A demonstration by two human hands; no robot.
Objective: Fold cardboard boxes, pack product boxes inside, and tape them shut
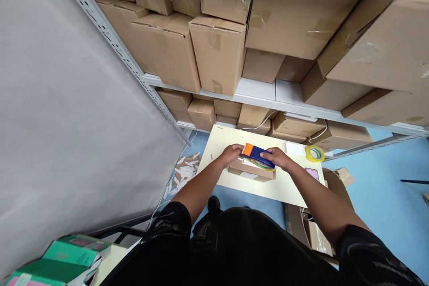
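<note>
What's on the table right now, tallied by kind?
Small cardboard box: 1
Blue and orange tape dispenser, held by left hand and right hand: 1
Yellow tape roll: 1
Phone: 1
White paper: 1
Total: 5

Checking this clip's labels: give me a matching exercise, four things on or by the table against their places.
Things:
1. tape dispenser
2. small box
3. tape roll
4. phone

Places:
A. table's far right corner
B. flat by the right forearm
C. in the right hand, on the box
D. under the dispenser, left hand at its end

Pairs: 1-C, 2-D, 3-A, 4-B
</note>
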